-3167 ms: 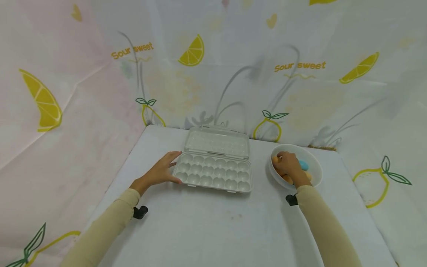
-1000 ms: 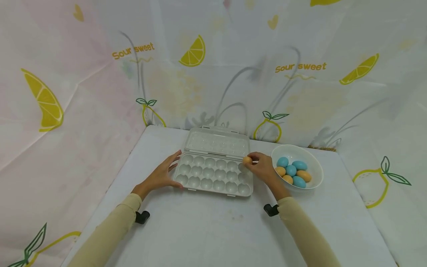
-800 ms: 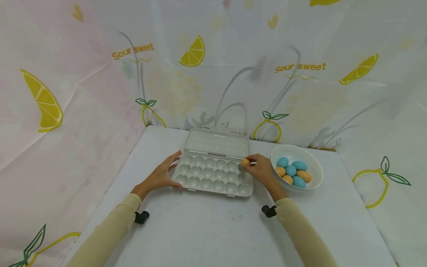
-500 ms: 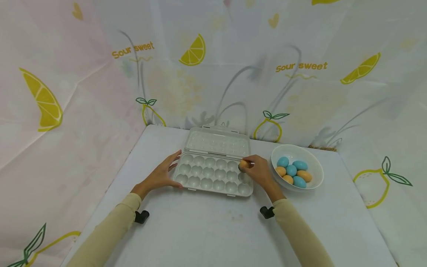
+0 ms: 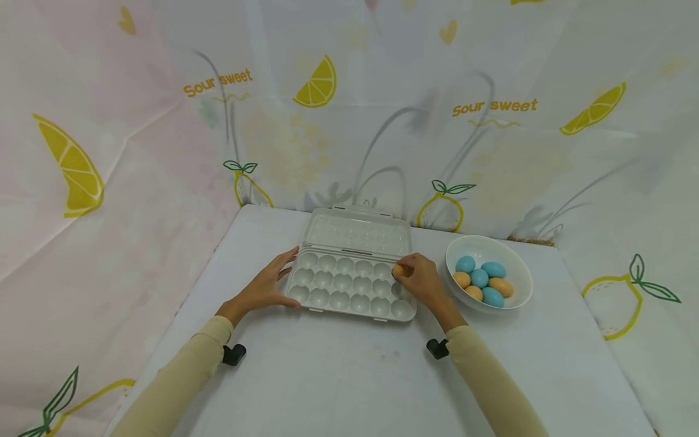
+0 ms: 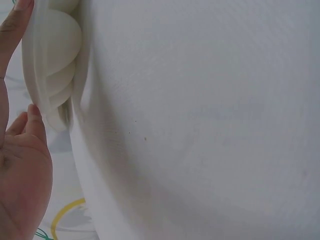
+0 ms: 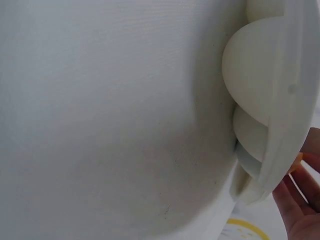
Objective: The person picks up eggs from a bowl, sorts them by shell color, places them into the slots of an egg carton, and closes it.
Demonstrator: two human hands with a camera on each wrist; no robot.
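My right hand [image 5: 425, 280] pinches an orange egg [image 5: 399, 271] between thumb and fingers. The egg is low at the back right hollow of a white egg tray [image 5: 352, 308], partly covered by the fingertips; a bit of orange egg [image 7: 297, 163] shows past the tray's rim in the right wrist view. At the tray's left end, my left hand [image 5: 263, 284] spreads its thumb and straight fingers along the short side, touching the rim. In the left wrist view the left hand [image 6: 25, 175] has its fingertips right at the tray edge [image 6: 37, 75]. The other hollows hold nothing.
To the right stands a white bowl [image 5: 520, 273] with several blue eggs [image 5: 493, 269] and orange eggs [image 5: 500, 287]. Behind the tray lies its opened clear lid [image 5: 357, 232]. A lemon-print cloth [image 5: 371, 139] hangs behind the white table [image 5: 338, 376].
My right hand has left the bowl, carried an orange egg left to the tray and lowered it into the back right hollow. My left hand has stayed at the tray's left end.
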